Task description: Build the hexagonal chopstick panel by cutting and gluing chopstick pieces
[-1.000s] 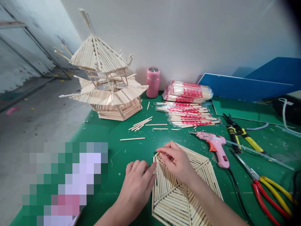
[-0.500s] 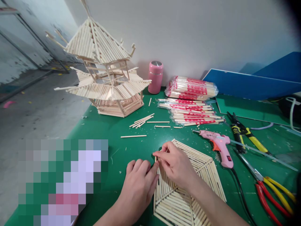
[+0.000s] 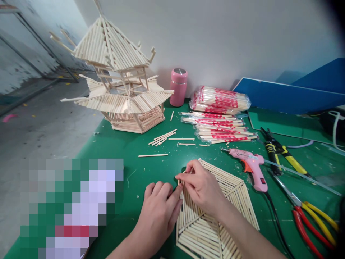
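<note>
A flat hexagonal panel of wooden chopsticks [image 3: 196, 235] lies on the green table, its sticks running in triangular sections. My right hand [image 3: 203, 189] reaches over the panel, thumb and fingers pinched at its upper left corner. Against the left edge rests my left hand [image 3: 161, 205], fingers curled, with index finger and thumb pressed to the border stick just below the right fingertips. The fingers partly hide that corner, so any separate small piece there cannot be made out. To the right of the panel lies a pink hot glue gun [image 3: 249, 162] with an orange trigger.
A two-roofed stick pavilion [image 3: 126, 100] stands at the back left beside a pink flask [image 3: 178, 88]. Wrapped chopsticks [image 3: 221, 117] are piled behind loose cut sticks [image 3: 163, 136]. Yellow-black pliers [image 3: 280, 153] and red-yellow-handled cutters [image 3: 304, 212] lie right. A blurred patch covers the lower left.
Both hands keep nearly the same grip at the panel's corner. The whole view has shifted very slightly; nothing else has visibly moved.
</note>
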Available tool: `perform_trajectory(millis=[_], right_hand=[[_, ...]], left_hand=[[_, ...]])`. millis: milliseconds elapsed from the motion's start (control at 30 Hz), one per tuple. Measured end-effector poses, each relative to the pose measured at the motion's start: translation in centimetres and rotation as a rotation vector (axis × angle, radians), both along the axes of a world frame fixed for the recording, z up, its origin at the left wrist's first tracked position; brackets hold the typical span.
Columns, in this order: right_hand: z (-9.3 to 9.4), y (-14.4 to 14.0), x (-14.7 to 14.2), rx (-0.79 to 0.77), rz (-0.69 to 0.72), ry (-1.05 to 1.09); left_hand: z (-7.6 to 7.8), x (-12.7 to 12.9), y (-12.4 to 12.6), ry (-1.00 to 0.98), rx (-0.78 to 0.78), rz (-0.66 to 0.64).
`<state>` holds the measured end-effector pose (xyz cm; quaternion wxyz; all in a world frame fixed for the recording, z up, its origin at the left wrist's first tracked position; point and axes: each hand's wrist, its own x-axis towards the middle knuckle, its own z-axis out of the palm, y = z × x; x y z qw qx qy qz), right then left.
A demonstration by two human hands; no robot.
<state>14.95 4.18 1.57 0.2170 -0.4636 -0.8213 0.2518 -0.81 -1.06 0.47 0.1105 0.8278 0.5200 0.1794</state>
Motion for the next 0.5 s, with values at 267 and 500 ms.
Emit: perform_trajectory(millis=[267, 500], right_hand=[[-0.08, -0.08, 0.20, -0.010, -0.004, 0.029], [-0.18, -0.02, 0.45, -0.052, -0.085, 0.183]], left_hand=[[0.02, 0.01, 0.18, -0.005, -0.002, -0.001], [-0.27, -0.01, -0.10, -0.015, -0.017, 0.027]])
